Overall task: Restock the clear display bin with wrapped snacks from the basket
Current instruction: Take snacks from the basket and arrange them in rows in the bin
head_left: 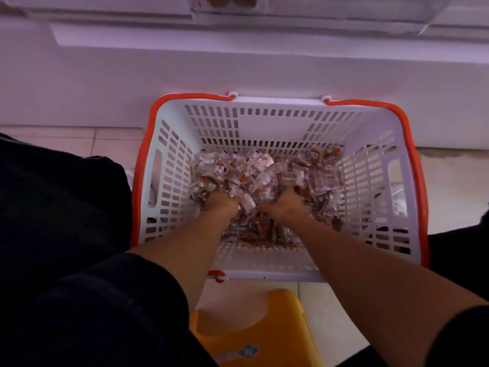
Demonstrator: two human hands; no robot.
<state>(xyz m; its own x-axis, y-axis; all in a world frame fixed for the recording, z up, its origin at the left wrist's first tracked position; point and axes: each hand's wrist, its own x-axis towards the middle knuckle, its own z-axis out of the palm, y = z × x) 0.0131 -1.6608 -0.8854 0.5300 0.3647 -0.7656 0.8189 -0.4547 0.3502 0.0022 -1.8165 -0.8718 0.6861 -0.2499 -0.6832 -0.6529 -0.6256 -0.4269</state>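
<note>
A white slotted basket with orange handles stands on the floor against a white cabinet base. A heap of small wrapped snacks, clear wrappers with brown and red print, covers its bottom. My left hand and my right hand are both pushed into the near side of the heap, a little apart. Their fingers are buried under the wrappers and hidden. At the top edge of the view, part of a clear bin with brown snacks inside shows above the cabinet.
A yellow plastic stool sits under me, just in front of the basket. My dark-clothed legs flank it on both sides. The white cabinet front rises right behind the basket. Pale floor tiles lie to the left.
</note>
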